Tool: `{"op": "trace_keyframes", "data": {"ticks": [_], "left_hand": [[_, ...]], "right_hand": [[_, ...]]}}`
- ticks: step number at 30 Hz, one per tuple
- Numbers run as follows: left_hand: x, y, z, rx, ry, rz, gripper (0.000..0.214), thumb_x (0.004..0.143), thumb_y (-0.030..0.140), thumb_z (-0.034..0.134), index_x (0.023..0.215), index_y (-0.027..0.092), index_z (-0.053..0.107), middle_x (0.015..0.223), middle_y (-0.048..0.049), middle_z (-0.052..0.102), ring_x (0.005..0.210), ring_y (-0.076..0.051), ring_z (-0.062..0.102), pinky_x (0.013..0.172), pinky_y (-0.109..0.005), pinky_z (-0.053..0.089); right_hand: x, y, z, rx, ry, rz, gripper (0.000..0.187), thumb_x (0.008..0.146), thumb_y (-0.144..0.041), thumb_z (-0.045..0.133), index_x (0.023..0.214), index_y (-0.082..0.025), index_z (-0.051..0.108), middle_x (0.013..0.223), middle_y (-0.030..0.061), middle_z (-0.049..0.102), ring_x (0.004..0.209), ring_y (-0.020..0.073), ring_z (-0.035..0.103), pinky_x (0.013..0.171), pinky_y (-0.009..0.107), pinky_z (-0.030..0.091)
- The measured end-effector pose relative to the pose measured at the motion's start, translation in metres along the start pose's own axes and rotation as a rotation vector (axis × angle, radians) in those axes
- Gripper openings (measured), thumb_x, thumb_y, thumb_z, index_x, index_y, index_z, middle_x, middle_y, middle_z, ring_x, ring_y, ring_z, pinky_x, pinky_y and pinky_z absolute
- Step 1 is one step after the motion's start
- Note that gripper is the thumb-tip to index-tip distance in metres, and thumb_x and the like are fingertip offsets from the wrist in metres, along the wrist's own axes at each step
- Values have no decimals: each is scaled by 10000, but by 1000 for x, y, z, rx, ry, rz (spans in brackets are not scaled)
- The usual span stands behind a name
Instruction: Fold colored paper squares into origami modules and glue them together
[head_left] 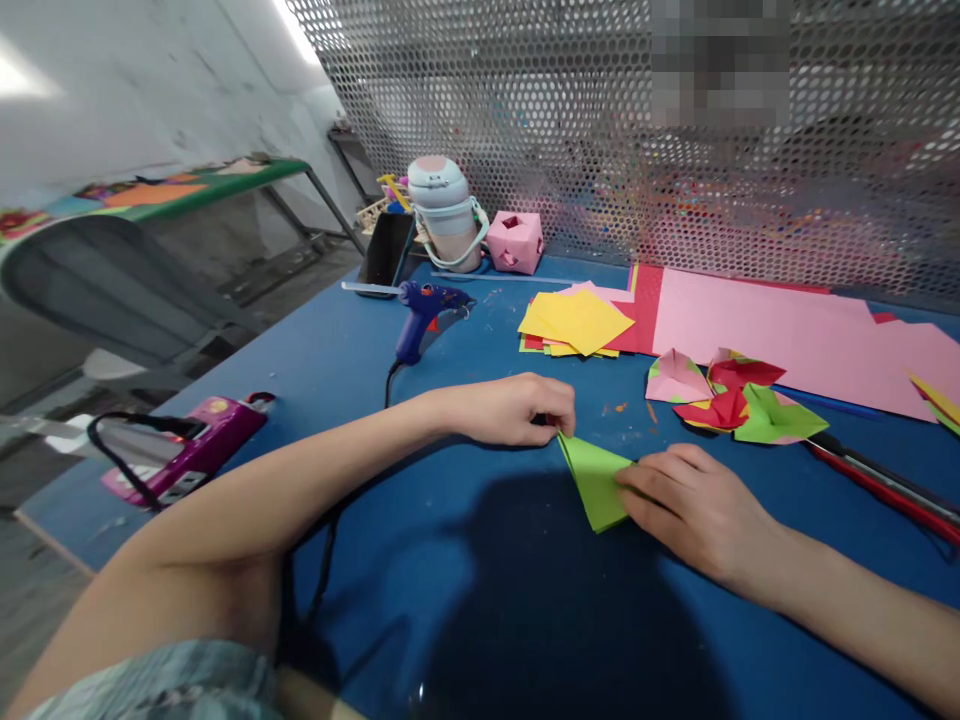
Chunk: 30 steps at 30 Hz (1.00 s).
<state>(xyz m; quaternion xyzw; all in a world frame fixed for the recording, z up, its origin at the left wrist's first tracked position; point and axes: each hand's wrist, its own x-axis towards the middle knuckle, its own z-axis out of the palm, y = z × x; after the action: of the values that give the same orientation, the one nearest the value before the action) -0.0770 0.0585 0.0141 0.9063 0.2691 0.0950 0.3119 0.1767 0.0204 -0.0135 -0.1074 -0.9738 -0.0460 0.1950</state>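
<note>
A folded green paper [592,475] lies flat on the blue table [465,560] in front of me. My left hand [517,408] pinches the paper's upper corner with its fingers curled. My right hand [694,505] presses down on the paper's right edge, fingers together and flat. Several folded paper pieces [731,400] in pink, red and green lie just beyond my right hand.
A stack of yellow square papers [577,320] and large pink sheets [787,335] lie at the back right. A blue glue gun [420,310], a pink paper cube [514,241], a pale bottle [444,215], a purple device [187,450] and a red-black tool [885,485] are also there. Perforated metal screen behind.
</note>
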Motion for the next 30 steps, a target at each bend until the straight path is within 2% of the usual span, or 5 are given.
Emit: {"op": "trace_keyframes", "data": {"ticks": [13, 30], "left_hand": [[-1, -1, 0, -16, 0, 1, 278, 726, 1, 457, 869, 151, 643, 831, -63, 604, 799, -147, 552, 744, -238, 427], [-2, -3, 1, 34, 5, 4, 268, 727, -2, 449, 853, 153, 628, 821, -51, 596, 802, -147, 551, 740, -232, 412]], "right_hand": [[1, -1, -4, 7, -82, 18, 336, 945, -146, 313, 883, -183, 642, 871, 82, 678, 823, 174, 550, 711, 337, 376], [6, -4, -9, -107, -99, -38, 347, 918, -75, 308, 829, -152, 634, 889, 92, 671, 790, 194, 541, 693, 356, 367]]}}
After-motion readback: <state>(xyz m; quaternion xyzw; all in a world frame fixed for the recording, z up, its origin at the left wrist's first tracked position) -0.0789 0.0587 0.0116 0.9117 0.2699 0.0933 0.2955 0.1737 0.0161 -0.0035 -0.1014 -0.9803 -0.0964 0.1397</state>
